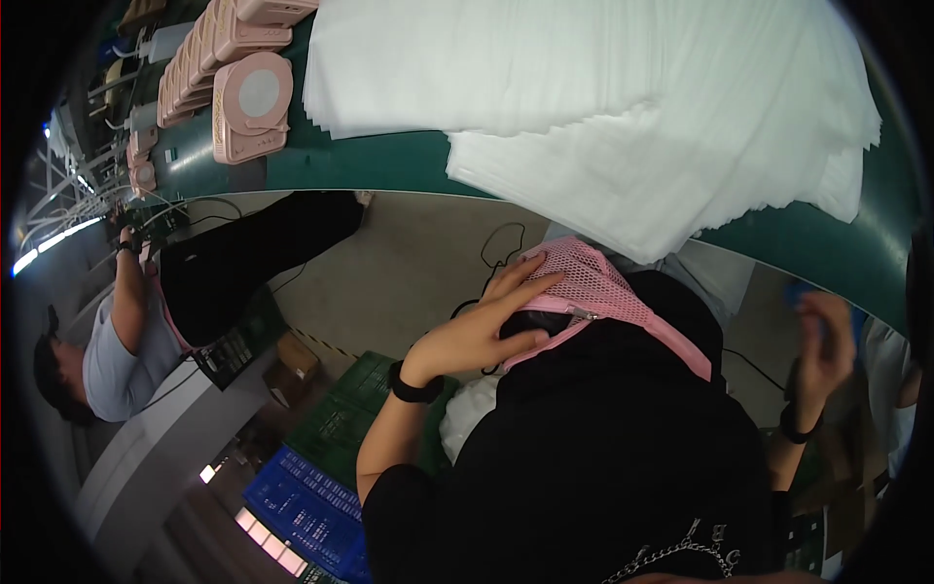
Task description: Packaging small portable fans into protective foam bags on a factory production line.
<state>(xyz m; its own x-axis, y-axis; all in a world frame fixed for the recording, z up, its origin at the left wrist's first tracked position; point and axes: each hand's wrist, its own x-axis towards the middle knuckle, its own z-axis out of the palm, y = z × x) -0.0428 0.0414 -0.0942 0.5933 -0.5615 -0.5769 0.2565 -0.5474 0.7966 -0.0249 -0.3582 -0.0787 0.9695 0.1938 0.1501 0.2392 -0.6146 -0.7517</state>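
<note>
At my waist is a pink mesh waist bag (593, 274), its zip partly undone and a dark inside showing at the gap. My left hand (477, 336) lies on it with fingers spread over the mesh and thumb by the lower edge of the opening. What is inside the bag cannot be made out. Off to the right, my right hand (825, 341) is raised beside the table edge, blurred, with fingers partly bent. Something blue shows at its fingertips; whether it is held is unclear. Both wrists wear black bands.
A green table (389, 161) carries a large spread of white thin sheets or bags (584, 78), overhanging the near edge. Pink boxy devices (253, 107) stand in rows at its left. A co-worker (126, 341) is at the left. Green crates (360, 404) and a blue crate (306, 506) lie behind me.
</note>
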